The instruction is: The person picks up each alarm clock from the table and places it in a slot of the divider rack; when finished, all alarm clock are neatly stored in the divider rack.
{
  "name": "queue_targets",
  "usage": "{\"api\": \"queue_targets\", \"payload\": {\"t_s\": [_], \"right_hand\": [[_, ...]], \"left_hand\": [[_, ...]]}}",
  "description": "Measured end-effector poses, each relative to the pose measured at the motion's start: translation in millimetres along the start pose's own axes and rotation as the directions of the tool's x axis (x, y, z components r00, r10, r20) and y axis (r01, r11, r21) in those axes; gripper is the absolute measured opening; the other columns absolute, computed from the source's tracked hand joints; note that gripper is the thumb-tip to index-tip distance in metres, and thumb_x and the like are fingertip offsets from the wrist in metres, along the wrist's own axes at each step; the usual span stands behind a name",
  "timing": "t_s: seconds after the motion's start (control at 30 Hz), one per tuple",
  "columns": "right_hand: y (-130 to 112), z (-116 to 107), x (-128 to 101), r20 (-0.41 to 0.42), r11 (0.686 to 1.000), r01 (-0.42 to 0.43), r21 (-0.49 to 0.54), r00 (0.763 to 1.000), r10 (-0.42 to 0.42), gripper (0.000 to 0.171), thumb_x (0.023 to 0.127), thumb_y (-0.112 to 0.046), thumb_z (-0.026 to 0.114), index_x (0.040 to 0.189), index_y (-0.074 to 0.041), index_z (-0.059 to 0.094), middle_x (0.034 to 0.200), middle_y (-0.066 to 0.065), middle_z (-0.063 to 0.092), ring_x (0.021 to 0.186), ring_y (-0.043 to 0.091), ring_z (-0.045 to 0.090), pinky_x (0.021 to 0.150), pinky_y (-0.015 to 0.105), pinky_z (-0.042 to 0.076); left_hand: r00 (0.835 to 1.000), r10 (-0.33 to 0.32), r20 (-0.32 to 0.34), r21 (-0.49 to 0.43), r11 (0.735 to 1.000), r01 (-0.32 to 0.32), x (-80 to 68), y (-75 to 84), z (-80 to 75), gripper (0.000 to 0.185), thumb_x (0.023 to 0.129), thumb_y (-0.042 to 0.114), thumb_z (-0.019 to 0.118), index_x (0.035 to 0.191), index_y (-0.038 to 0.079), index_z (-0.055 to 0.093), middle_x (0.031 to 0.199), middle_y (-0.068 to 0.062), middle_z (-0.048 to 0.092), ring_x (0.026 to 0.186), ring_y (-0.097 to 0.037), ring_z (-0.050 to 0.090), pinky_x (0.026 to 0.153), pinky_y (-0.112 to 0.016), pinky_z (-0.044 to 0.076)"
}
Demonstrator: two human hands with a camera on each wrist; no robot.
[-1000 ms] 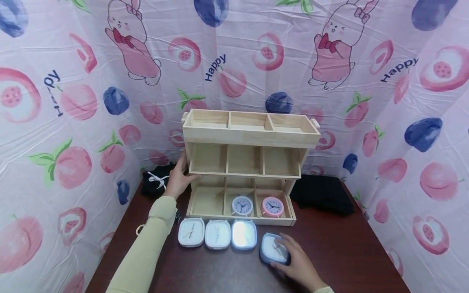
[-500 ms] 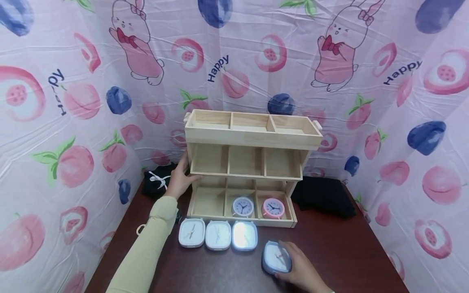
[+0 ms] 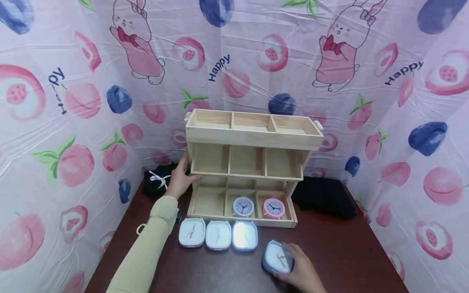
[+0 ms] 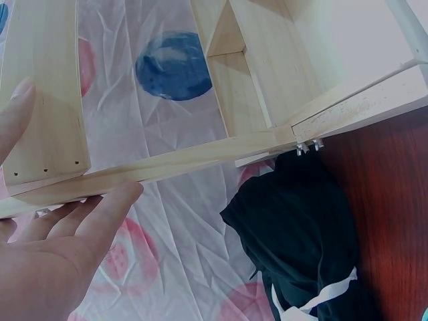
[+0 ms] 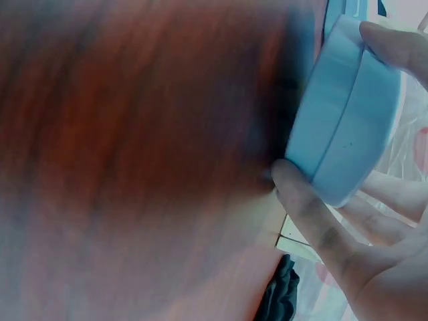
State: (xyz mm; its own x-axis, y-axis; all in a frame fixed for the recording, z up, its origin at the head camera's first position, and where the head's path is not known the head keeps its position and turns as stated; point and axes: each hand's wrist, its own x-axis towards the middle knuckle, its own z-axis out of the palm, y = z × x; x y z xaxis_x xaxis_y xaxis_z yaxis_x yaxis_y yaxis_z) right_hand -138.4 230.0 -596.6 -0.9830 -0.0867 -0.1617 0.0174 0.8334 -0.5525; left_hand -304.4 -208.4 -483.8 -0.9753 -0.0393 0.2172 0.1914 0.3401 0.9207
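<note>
Blue plastic clock (image 3: 277, 257), rounded square, is in the right hand (image 3: 302, 270), in front of the wooden rack (image 3: 253, 138) and right of a row of three square clocks. The right fingers (image 5: 314, 214) pinch its sides between thumb and forefinger, its face visible to the head camera; whether it touches the desk (image 3: 220, 274) cannot be told. Row, left to right: one white clock (image 3: 192, 232), a second white clock (image 3: 218, 235), and a pale blue clock (image 3: 245, 236), all on the desk just before the rack. The left hand (image 3: 179, 181) is at the rack's left side, fingers (image 4: 110, 217) nearly straight against a wooden strip, thumb spread apart. In the rack's bottom tray, a round pale clock (image 3: 243, 207) occupies the middle compartment and a round pink clock (image 3: 273, 208) the right one. Black cloth (image 3: 323, 196) lies right of the rack; a black bundle (image 3: 150, 187) with white string lies left.
</note>
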Motion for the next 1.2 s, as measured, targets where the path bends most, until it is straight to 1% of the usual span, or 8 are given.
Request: {"api": "queue_targets", "payload": {"t_s": [0.13, 0.23, 0.3, 0.47, 0.6, 0.77, 0.93, 1.2], "right_hand": [[-6.1, 0.6, -3.6, -0.074, 1.0, 0.012, -0.001, 0.997, -0.012, 0.103, 0.06, -0.049, 0.103, 0.146, -0.009, 0.063, 0.14, 0.014, 0.064, 0.118, 0.027, 0.065, 0.104, 0.059, 0.058], [-15.8, 0.2, -4.9, -0.203, 0.995, 0.102, -0.001, 0.974, -0.1, 0.102, 0.061, -0.044, 0.104, 0.147, -0.01, 0.063, 0.14, 0.012, 0.065, 0.121, 0.027, 0.065, 0.104, 0.058, 0.058], [-24.0, 0.0, -3.3, -0.313, 0.978, 0.209, -0.021, 0.928, -0.205, 0.099, 0.06, -0.038, 0.106, 0.145, -0.01, 0.064, 0.138, 0.01, 0.067, 0.121, 0.026, 0.066, 0.102, 0.052, 0.06], [-49.3, 1.4, 12.6, -0.481, 0.888, 0.455, -0.065, 0.766, -0.427, 0.098, 0.054, -0.022, 0.107, 0.141, -0.007, 0.066, 0.136, 0.009, 0.069, 0.12, 0.024, 0.065, 0.1, 0.025, 0.05], [-76.6, 5.6, 32.5, -0.493, 0.832, 0.552, -0.049, 0.712, -0.501, 0.099, 0.053, -0.018, 0.106, 0.142, -0.005, 0.065, 0.139, 0.014, 0.068, 0.124, 0.03, 0.064, 0.105, 0.034, 0.051], [-117.5, 15.0, 65.9, -0.447, 0.805, 0.593, 0.014, 0.724, -0.525, 0.094, 0.056, -0.019, 0.104, 0.14, -0.004, 0.065, 0.139, 0.016, 0.068, 0.127, 0.036, 0.064, 0.106, 0.054, 0.056], [-149.9, 31.7, 102.8, -0.357, 0.82, 0.57, 0.058, 0.778, -0.516, 0.091, 0.063, -0.025, 0.103, 0.144, -0.011, 0.064, 0.143, 0.01, 0.066, 0.131, 0.036, 0.062, 0.111, 0.057, 0.054], [-184.5, 60.8, 145.3, -0.273, 0.838, 0.546, 0.027, 0.81, -0.519, 0.083, 0.068, -0.034, 0.1, 0.139, -0.008, 0.066, 0.141, 0.015, 0.068, 0.13, 0.039, 0.063, 0.113, 0.056, 0.053]], "left_hand": [[1.0, 0.0, 0.001, -0.019, 1.0, 0.0, 0.5, -0.4, -0.6, 0.12, 0.088, 0.003, 0.087, 0.173, 0.035, 0.009, 0.178, -0.01, 0.022, 0.163, -0.037, 0.029, 0.125, -0.057, 0.043], [1.0, 0.001, 0.001, -0.017, 1.0, -0.001, 0.8, -0.7, -0.7, 0.119, 0.088, 0.004, 0.087, 0.173, 0.035, 0.009, 0.178, -0.01, 0.022, 0.163, -0.037, 0.029, 0.124, -0.057, 0.044], [1.0, 0.002, -0.003, -0.004, 1.0, -0.002, 0.5, -1.5, -1.0, 0.119, 0.088, 0.005, 0.087, 0.173, 0.034, 0.009, 0.178, -0.01, 0.022, 0.163, -0.037, 0.03, 0.124, -0.057, 0.044], [1.0, 0.002, -0.006, 0.019, 1.0, -0.002, -1.0, -3.4, -1.8, 0.118, 0.089, 0.006, 0.087, 0.173, 0.035, 0.009, 0.178, -0.01, 0.023, 0.162, -0.038, 0.031, 0.124, -0.056, 0.045], [1.0, 0.006, 0.002, 0.011, 1.0, -0.006, -0.6, -3.6, -1.5, 0.118, 0.089, 0.006, 0.087, 0.173, 0.037, 0.009, 0.178, -0.01, 0.023, 0.163, -0.037, 0.03, 0.124, -0.057, 0.045], [1.0, 0.017, -0.006, 0.0, 1.0, -0.017, 2.7, -3.0, -0.6, 0.118, 0.088, 0.006, 0.088, 0.172, 0.039, 0.013, 0.178, -0.009, 0.026, 0.162, -0.036, 0.032, 0.123, -0.057, 0.046], [1.0, 0.014, -0.01, -0.017, 1.0, -0.014, 5.4, -3.4, 0.7, 0.119, 0.087, 0.005, 0.089, 0.172, 0.038, 0.014, 0.177, -0.009, 0.027, 0.162, -0.035, 0.033, 0.123, -0.055, 0.046], [0.999, 0.021, -0.026, -0.032, 0.999, -0.022, 4.7, -5.8, -1.1, 0.117, 0.086, 0.0, 0.087, 0.173, 0.032, 0.015, 0.176, -0.013, 0.03, 0.16, -0.036, 0.036, 0.122, -0.054, 0.048]]}}
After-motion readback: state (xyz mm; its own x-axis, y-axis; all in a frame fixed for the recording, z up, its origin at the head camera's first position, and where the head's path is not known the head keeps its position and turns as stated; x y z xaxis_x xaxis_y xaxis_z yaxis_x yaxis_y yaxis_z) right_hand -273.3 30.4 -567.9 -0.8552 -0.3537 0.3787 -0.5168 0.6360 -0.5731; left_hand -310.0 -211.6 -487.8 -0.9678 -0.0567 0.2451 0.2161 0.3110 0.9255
